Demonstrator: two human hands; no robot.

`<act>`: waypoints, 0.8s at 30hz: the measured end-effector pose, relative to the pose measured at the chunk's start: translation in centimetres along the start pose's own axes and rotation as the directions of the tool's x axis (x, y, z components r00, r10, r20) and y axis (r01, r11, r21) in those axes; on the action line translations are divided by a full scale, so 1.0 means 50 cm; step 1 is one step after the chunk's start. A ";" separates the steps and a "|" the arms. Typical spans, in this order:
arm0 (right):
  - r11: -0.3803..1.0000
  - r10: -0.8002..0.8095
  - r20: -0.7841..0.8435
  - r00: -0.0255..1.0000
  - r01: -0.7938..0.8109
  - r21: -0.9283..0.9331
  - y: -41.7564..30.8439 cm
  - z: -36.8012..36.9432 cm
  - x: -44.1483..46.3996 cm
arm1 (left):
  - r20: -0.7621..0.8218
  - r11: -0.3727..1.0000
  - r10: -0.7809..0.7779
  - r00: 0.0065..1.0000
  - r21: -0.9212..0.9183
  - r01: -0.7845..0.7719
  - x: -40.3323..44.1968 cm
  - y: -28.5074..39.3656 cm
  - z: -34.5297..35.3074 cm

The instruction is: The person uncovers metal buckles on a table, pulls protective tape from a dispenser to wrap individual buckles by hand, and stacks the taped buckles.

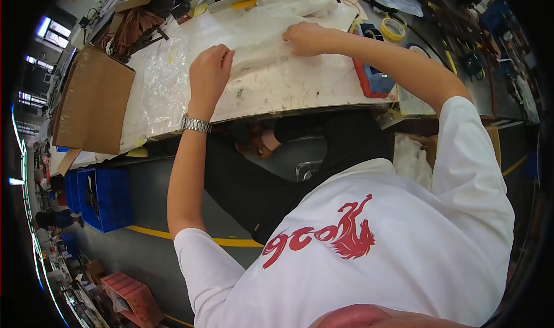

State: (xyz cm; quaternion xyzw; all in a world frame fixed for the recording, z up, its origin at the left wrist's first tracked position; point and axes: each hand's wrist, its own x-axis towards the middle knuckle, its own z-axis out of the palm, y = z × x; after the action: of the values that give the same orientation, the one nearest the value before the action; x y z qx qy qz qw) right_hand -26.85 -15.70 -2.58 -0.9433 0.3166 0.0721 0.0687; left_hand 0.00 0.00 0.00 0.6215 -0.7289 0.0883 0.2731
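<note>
On the worktable, my left hand (pixel 210 68) is closed with its fingertips pinched at the near-left edge of a thin translucent plastic sheet (pixel 259 49). My right hand (pixel 306 39) is also closed, gripping the sheet farther right. The film spans the gap between both hands, and whether it is a bag or a flat piece I cannot tell. Beyond it lie rolled or stacked pieces of white translucent wrapping (pixel 294 4). A flat clear plastic bag (pixel 167 79) rests left of my left hand.
A cardboard box (pixel 92 100) stands at the table's left end. On the right are a red and blue bin (pixel 375 79) and a roll of yellow tape (pixel 393 29). Blue crates (pixel 107 201) and a red crate (pixel 133 296) sit on the floor at left.
</note>
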 end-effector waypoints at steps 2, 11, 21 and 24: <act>0.984 0.172 0.003 0.985 -0.172 -0.052 -0.020 -0.008 -0.023 | 0.022 0.981 0.180 0.983 -0.084 -0.177 0.006 0.047 0.047; 0.955 -0.094 -0.368 0.925 -0.020 -0.296 -0.051 0.026 -0.086 | 0.087 0.975 0.220 0.972 -0.012 -0.220 0.018 0.061 0.121; 0.998 -0.063 -0.395 0.916 0.061 -0.019 -0.131 0.065 -0.213 | 0.112 0.941 0.339 0.934 -0.048 -0.335 -0.132 0.084 0.035; 0.981 0.091 -0.351 0.932 -0.023 0.191 -0.132 0.045 -0.215 | 0.101 0.950 0.308 0.946 -0.087 -0.300 -0.132 0.081 0.028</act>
State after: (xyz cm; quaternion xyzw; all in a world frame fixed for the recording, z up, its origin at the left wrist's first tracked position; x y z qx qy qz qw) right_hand -31.53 -3.79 -2.29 -0.9206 0.3564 -0.1286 0.0944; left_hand -3.78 5.88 -3.69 0.4954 -0.8332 0.0681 0.2361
